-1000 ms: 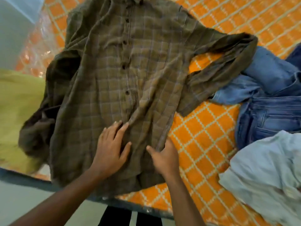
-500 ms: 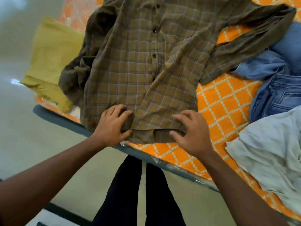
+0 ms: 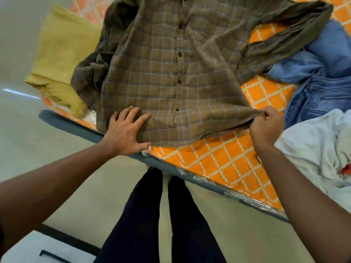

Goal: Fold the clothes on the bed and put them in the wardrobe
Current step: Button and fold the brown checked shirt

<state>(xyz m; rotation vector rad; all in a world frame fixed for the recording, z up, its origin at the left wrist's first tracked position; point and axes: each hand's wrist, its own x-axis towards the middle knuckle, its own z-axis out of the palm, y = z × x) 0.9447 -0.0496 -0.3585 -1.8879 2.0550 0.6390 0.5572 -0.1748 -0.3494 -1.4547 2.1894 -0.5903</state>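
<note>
**Obs., largest first.** The bed with an orange, white-latticed cover (image 3: 218, 164) fills the upper view. The person stands at its grey near edge. No wardrobe is in sight.

The brown plaid long-sleeved button shirt (image 3: 171, 82) lies button side up on the bed, spread mostly flat. Its long axis runs from the hem, at the near edge just in front of the person, straight away toward the collar, which the frame cuts off. One sleeve stretches out to the person's right, its far end resting on the blue denim jeans (image 3: 322, 92). The other sleeve is bunched at the left, against a yellow-green folded cloth (image 3: 60, 54). A pale, crumpled garment (image 3: 313, 149) lies at near right, apart from the shirt.

**Hands.** The left hand (image 3: 127, 131) lies flat with its fingers spread and straight, pressing the hem's left corner and holding nothing. The right hand (image 3: 266, 126) has its grip closed, fingers and thumb pinching the hem's right corner. The cloth is drawn taut between the two hands.

**Judgement.** This looks like smoothing before a first fold, so the task is at an early stage. The shirt lies ahead of both hands with its length pointing away, so side folds must cross that axis. The right hand is nearer the stretched sleeve. The bunched left sleeve may need straightening first, or it will likely lump inside the fold.
</note>
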